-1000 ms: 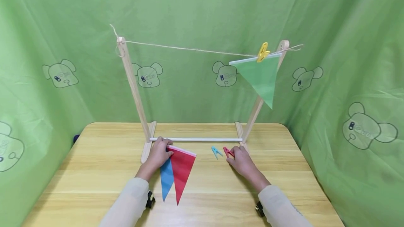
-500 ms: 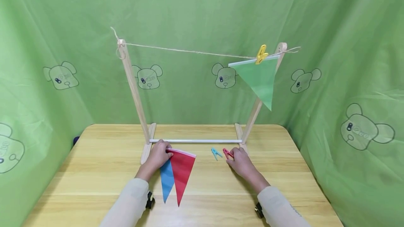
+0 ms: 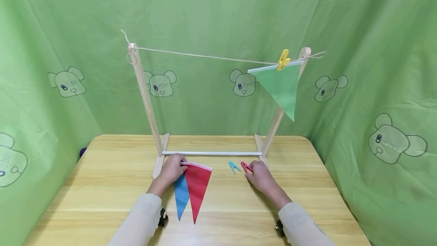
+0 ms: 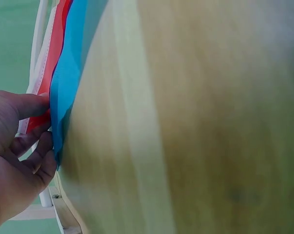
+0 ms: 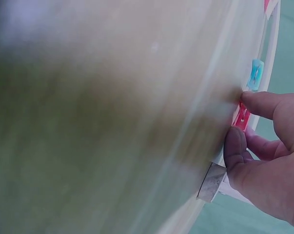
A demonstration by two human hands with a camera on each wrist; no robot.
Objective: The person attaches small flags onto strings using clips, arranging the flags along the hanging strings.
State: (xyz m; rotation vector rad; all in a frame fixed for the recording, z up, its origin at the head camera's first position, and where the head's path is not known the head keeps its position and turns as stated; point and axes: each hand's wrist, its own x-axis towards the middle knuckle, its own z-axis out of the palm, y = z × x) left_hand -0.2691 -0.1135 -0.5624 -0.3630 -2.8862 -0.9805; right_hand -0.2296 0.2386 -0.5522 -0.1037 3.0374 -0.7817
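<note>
At seven o'clock of the head view, the left hand [image 3: 172, 169] pinches together the red pennant [image 3: 198, 186] and the blue pennant [image 3: 181, 196]. At five o'clock — well apart — the right hand [image 3: 262, 176] has finger and thumb clamped on the red clip [image 3: 244, 166]; the blue clip [image 3: 233, 165] lies near it, toward nine o'clock. The blue pennant might slip, since one pinch holds both; a small finger contact could let the red clip escape.

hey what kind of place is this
Looks like a curtained-off tabletop workspace, perhaps a makeshift booth: green fabric with cartoon animal faces hangs behind and beside a wood-grain table, which holds a wooden frame strung with twine.
</note>
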